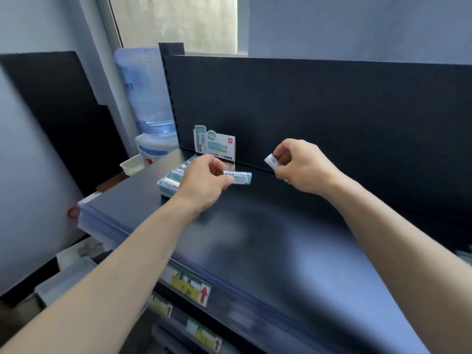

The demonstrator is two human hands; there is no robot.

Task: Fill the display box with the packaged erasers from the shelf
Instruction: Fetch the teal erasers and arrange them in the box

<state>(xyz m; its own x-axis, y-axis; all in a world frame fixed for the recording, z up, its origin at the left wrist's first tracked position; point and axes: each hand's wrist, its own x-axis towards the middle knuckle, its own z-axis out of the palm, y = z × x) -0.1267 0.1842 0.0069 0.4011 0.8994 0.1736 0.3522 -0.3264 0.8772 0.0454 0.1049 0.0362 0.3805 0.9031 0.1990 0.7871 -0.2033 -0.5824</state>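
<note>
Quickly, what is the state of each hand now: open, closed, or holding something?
Left hand: closed, pinching a packaged eraser.
Right hand: closed, holding a second packaged eraser.

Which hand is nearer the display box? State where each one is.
Left. The left hand overlaps the display box's right edge, pinching an eraser; the right hand is well off to the box's right, holding a second eraser.
</note>
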